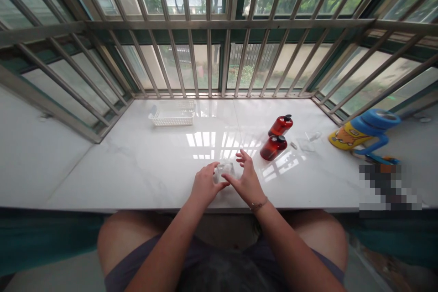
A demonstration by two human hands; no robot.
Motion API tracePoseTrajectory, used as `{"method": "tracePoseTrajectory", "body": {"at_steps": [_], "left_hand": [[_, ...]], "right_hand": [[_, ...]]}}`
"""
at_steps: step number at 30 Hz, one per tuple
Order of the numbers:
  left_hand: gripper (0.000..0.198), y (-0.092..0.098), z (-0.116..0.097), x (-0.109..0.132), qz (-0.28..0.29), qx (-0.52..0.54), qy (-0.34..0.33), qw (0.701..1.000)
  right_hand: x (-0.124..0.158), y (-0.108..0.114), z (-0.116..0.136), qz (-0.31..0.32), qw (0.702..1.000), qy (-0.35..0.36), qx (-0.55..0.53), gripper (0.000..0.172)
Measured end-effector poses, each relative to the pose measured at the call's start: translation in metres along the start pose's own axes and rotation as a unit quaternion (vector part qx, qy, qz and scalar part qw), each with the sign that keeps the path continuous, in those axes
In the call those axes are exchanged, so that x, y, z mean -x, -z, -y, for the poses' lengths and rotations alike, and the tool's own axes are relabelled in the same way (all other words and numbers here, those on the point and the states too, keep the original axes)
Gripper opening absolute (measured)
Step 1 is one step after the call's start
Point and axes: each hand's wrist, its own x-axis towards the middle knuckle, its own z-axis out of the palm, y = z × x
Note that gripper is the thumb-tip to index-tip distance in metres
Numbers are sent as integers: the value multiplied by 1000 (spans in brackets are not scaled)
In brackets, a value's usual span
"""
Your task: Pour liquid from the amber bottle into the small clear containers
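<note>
A small clear box, seemingly plastic, is between my hands near the front of the white table. My left hand grips its left side, fingers behind and thumb in front. My right hand is open at the right of the box, its fingers raised and spread. The right thumb reaches to the front of the box; whether it touches I cannot tell. What the box contains is too blurred to make out.
Two red bottles with black caps stand to the right. Beyond them are a clear plastic piece, a small grey piece and a blue-and-yellow water bottle. A white basket sits at the back left, before the barred window.
</note>
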Motion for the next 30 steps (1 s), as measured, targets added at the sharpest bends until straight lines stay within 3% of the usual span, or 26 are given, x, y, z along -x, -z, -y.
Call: {"method": "tracePoseTrajectory", "body": {"at_steps": [3,6,10,16,22,30], "left_hand": [[76,0,0,-2,-1,-2,7,1000],[76,-1,1,-3,1,0,12,1000],[76,-1,2,-2,1,5,11,1000],[68,-2,2,-2,-5,7,2,1000],[73,-3,3,-2,-5,3,-1,1000],[71,-5,6,-1,-10,20,-6,1000]], "right_hand": [[2,4,-5,3,1000,5,-12,88],[9,12,-16,-36,999,-13,-2,76],[17,16,-17,-21,1000,-7,10,77],[6,-4,8,-2,1000,-12,12,93],[-5,-8,16,-12,999,-31,28,77],[-1,2,11,18,1000,12,1,73]]}}
